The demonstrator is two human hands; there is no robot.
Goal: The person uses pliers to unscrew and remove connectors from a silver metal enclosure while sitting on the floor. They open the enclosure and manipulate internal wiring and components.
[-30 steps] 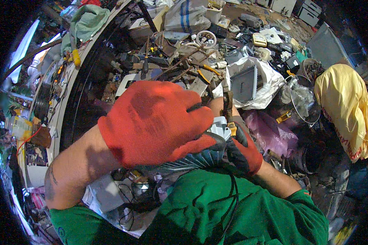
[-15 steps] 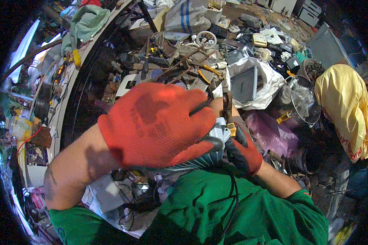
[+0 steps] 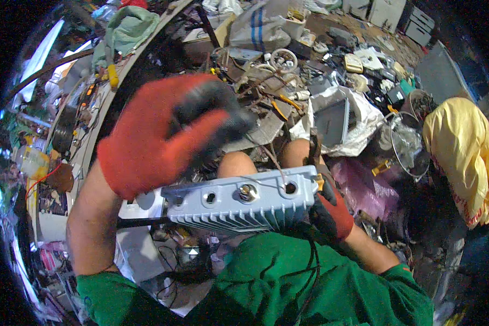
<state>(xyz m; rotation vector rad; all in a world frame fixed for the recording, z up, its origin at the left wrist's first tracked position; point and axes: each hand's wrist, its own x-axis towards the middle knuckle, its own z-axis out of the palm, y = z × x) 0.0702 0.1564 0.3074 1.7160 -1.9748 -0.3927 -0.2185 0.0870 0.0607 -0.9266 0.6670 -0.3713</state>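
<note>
Finned grey housing [image 3: 242,207], near the bare knees [image 3: 235,164] and just beyond the green shirt [image 3: 277,266]. Lies crosswise to the body, with long axis from left to right and right end slightly higher in the view. Turns a narrow long side with a row of round holes upward, fins downward and toward the shirt. Carries a shiny metal fitting [image 3: 248,193] in one hole. Left hand [image 3: 165,141], in a red and black glove: raised above the housing's left part, clear of it, blurred, with fingers curled; contents, if any, impossible to tell. Right hand [image 3: 336,213], gloved alike: bent at the housing's right end, beside a yellow piece [image 3: 320,182] and a rusty metal bar [image 3: 314,145]; grip partly hidden, impossible to tell on what.
</note>
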